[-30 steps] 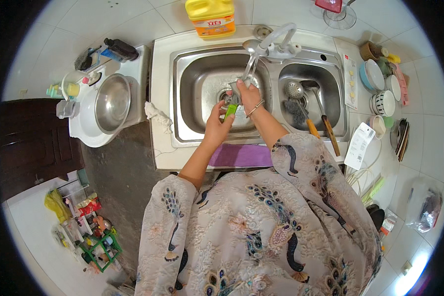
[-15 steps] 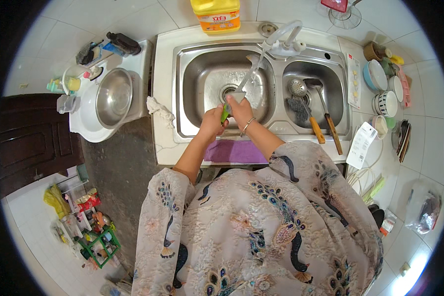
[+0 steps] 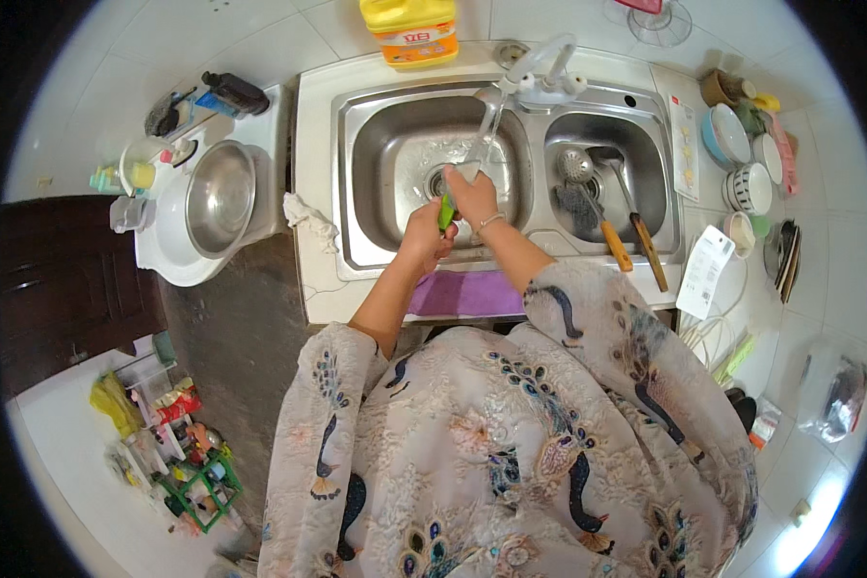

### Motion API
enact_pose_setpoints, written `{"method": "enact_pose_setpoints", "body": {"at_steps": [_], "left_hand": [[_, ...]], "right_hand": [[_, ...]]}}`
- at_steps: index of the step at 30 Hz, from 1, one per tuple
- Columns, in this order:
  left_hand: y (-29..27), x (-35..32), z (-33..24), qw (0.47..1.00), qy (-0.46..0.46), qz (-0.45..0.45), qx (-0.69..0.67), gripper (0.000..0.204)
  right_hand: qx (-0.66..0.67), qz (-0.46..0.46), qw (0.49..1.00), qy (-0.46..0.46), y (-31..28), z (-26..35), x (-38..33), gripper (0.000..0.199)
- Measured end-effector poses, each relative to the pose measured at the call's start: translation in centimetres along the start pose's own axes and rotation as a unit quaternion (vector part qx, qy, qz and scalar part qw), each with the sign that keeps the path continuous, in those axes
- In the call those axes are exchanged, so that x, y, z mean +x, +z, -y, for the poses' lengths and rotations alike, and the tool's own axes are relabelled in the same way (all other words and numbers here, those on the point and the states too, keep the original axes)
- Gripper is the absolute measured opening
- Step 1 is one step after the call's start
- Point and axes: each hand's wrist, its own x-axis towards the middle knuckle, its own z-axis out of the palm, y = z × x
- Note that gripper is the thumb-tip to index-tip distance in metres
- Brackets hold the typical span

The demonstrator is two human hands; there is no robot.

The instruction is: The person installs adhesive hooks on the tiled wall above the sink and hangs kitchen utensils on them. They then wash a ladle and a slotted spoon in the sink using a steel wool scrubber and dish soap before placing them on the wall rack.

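Note:
Over the left basin of the steel sink (image 3: 349,173), both my hands are closed around a long metal utensil with a green handle (image 3: 446,212). My left hand (image 3: 424,234) grips the handle end. Just above it, my right hand (image 3: 474,197) closes on the shaft with a small pale pad (image 3: 467,168) pressed to it. The utensil slants away towards the white faucet (image 3: 539,69). Running water and blur hide the exact shape of its far end.
A skimmer (image 3: 576,166), a wire scrubber (image 3: 578,210) and a wooden-handled turner (image 3: 641,226) lie in the right basin. A yellow detergent jug (image 3: 409,34) stands behind. Bowls (image 3: 748,188) line the right. A white rag (image 3: 310,223) and purple cloth (image 3: 467,294) edge the counter.
My hands and the utensil have shifted slightly, with the right hand a little higher along the shaft. The whole view has tilted a little. Both hands keep their hold.

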Motion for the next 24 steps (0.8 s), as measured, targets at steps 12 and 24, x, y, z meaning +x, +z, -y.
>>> {"method": "enact_pose_setpoints", "body": {"at_steps": [12,24], "left_hand": [[-0.4,-1.3,-0.9,0.998,-0.008,-0.026,0.055,0.047],[-4.6,-2.1,-0.1,0.995,0.006,-0.058,0.086,0.043]], "right_hand": [[0.053,-0.007,0.997,0.047,-5.8,-2.0,4.0,0.049],[-0.584,-0.02,0.763,-0.278,-10.9,6.3,19.1,0.025]]}}
